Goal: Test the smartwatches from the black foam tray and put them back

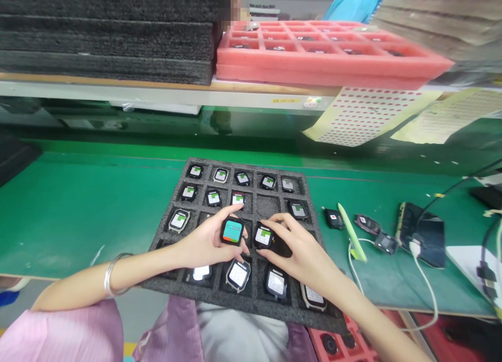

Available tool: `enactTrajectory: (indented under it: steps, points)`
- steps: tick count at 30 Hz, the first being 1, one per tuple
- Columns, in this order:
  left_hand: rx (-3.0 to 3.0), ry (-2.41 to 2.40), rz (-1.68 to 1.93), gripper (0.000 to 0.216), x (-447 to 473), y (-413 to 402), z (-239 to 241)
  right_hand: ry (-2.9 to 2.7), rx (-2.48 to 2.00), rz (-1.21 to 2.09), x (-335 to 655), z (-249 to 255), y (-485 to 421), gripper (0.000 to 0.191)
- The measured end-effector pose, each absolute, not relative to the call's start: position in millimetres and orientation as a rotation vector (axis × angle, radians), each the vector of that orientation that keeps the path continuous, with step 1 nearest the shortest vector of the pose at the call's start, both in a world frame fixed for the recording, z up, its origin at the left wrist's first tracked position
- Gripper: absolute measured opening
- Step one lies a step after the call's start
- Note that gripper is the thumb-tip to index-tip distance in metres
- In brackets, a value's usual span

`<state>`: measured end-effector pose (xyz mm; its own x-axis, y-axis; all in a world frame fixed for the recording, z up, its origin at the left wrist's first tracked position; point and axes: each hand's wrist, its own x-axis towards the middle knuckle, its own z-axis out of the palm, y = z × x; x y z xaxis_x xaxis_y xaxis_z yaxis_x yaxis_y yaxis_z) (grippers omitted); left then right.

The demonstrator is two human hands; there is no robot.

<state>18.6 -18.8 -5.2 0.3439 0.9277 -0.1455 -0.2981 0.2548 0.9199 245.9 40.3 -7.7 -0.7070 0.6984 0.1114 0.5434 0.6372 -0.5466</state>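
Note:
My left hand (207, 240) is closed around a smartwatch body (232, 231) without a strap, its screen lit teal with a strip of red and green at the bottom. Just to the right, my right hand (292, 241) has its thumb and fingers on the edges of another smartwatch (264, 235), which shows a white and green screen. Both hands are over a black foam tray (251, 308) divided into square compartments. Several strapless watches sit in it, most with lit screens, such as a silver-rimmed watch (238, 274) in the front row. My hands hide some middle compartments.
The tray's front edge overhangs the green table (98, 215). To the right lie a light-green pen-like tool (352, 232), small watches and a dark phone (421, 234) with a white cable. A shelf above carries a pink foam tray (321, 71) and stacked black foam (105, 37).

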Motion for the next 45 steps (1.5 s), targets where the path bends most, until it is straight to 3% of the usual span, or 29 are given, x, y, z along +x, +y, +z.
enactTrajectory:
  steps: [3, 8, 20, 26, 34, 40, 45]
  points:
    - [0.939, 0.814, 0.987, 0.083, 17.6, -18.8, -6.7, -2.729, -1.007, 0.505, 250.6, 0.3, 38.7, 0.04]
    - [0.945, 0.834, 0.99, 0.073, 17.2, -16.8, -7.1, -2.876, -1.009, 0.515, 257.8, 4.2, 34.3, 0.04]
    - [0.92, 0.811, 0.996, 0.08, 17.1, -17.2, -3.7, -2.5, -0.915, 0.564, 249.4, 5.6, 37.9, 0.047]
    - [0.959, 0.838, 0.983, 0.069, 15.0, -15.9, -7.6, -2.683, -0.921, 0.609, 253.6, -10.7, 41.7, 0.03]
    - [0.919, 0.791, 1.012, 0.078, 12.8, -16.1, -8.8, -2.816, -0.904, 0.451, 262.7, 3.3, 39.8, 0.035]
    - [0.943, 0.825, 0.997, 0.069, 11.6, -15.3, -11.2, -2.741, -0.876, 0.465, 257.1, 1.6, 41.1, 0.026]
    - [0.928, 0.813, 1.001, 0.081, 11.1, -16.9, -8.6, -2.696, -0.785, 0.563, 246.7, 4.3, 40.2, 0.023]
